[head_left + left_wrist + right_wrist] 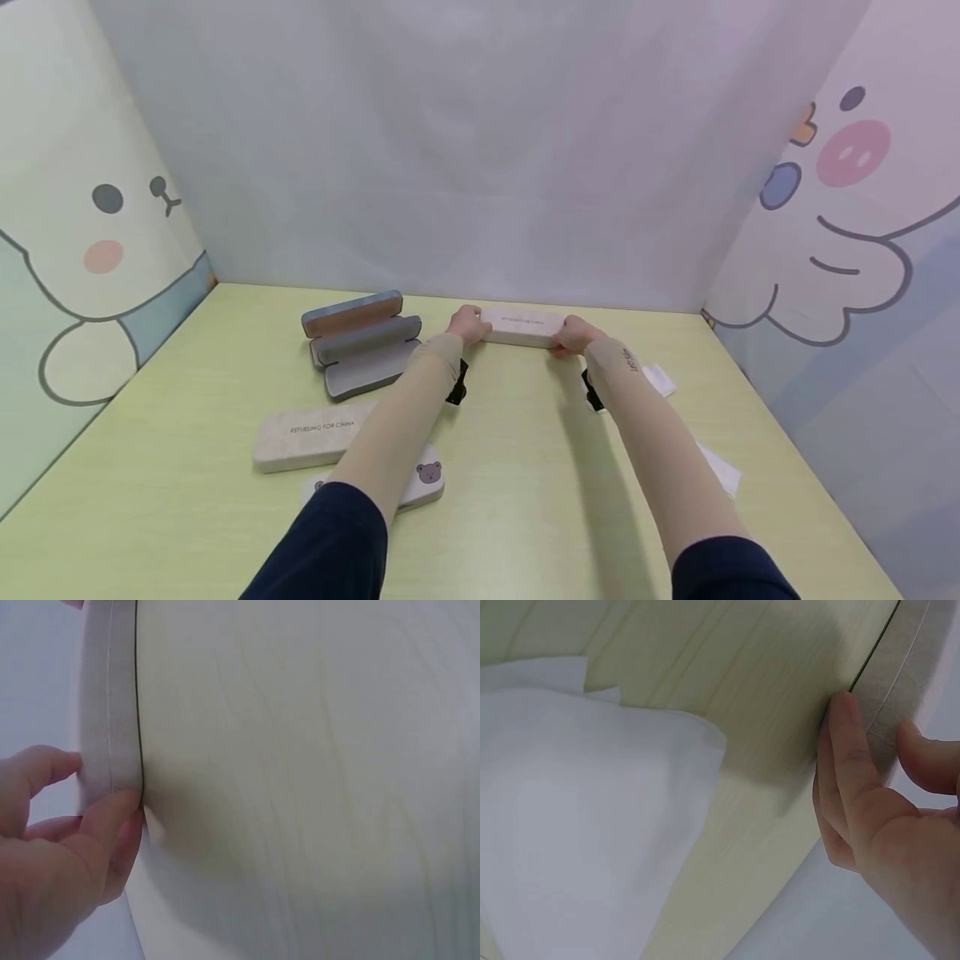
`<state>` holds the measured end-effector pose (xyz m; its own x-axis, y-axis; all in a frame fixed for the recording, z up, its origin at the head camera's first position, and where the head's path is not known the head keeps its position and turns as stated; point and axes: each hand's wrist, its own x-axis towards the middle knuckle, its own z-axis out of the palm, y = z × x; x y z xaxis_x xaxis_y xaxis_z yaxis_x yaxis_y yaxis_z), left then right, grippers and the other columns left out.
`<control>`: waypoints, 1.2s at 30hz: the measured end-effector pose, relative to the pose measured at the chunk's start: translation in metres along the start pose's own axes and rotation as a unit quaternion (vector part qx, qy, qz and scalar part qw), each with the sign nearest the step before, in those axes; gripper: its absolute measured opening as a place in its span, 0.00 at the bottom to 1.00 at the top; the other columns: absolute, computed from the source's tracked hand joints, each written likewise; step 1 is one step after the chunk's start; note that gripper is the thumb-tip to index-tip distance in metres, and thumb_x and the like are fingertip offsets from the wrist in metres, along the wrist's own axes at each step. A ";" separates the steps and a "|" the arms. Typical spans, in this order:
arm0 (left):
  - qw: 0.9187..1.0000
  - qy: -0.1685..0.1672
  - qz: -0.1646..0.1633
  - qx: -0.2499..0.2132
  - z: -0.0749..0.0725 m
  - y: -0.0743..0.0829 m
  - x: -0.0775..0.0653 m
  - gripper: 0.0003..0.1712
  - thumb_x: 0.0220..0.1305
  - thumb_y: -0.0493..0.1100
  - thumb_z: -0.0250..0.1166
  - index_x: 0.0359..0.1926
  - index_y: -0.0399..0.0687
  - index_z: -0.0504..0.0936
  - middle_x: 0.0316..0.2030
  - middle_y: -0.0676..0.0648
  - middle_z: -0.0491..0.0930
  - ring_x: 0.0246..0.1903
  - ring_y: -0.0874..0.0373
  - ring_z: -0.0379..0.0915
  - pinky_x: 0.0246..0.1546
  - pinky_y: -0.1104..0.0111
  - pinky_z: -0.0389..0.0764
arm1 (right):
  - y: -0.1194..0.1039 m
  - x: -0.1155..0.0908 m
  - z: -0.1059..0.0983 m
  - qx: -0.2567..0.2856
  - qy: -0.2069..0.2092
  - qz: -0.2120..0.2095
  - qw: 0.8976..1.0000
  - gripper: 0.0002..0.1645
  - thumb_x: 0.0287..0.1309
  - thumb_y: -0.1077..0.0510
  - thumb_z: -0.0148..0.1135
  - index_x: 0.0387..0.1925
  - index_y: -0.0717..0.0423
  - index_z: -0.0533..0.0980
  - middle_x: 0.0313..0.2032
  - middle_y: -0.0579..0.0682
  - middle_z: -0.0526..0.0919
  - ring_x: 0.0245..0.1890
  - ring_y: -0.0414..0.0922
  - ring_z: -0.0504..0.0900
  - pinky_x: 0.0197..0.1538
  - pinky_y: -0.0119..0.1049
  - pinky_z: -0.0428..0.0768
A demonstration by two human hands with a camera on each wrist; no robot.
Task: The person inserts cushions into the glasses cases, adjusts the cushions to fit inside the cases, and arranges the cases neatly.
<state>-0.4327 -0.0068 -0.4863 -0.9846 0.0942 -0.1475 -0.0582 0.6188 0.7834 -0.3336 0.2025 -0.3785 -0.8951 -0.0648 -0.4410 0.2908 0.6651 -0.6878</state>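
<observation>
At the far edge of the table lies a closed, pale pink glasses case [522, 326] with printed lettering on its lid. My left hand [468, 326] grips the left end of it; in the left wrist view, thumb and fingers of the left hand [71, 840] close around the case's rounded end [110, 727]. Its right end is held by my right hand [576, 335]. The right wrist view shows the fingers of that hand [877, 802] along the side of the case [892, 671], with the thumb bent against it.
Open glasses cases [371, 371] stand at the back left. Nearer lie a closed beige case [300, 437] with lettering and a white bear-print case [429, 473], partly behind my left forearm. White cloths [592, 810] lie on the right, partly behind my right arm. A curtain [450, 167] rises behind the table.
</observation>
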 end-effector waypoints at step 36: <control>0.999 -0.025 0.028 0.020 -0.067 0.092 -0.134 0.35 0.71 0.47 0.52 0.72 0.35 0.53 0.72 0.38 0.56 0.72 0.46 0.51 0.70 0.60 0.60 | -0.030 -0.026 0.002 -0.214 0.069 -0.072 0.972 0.32 0.70 0.55 0.42 0.63 0.78 0.54 0.70 0.72 0.50 0.70 0.70 0.48 0.72 0.60 0.51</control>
<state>-0.3170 -0.0147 -0.3545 -0.9766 0.1674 -0.1351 0.0040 0.6423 0.7664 -0.3185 0.1828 -0.3475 -0.9617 -0.0996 -0.2553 0.0179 0.9068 -0.4211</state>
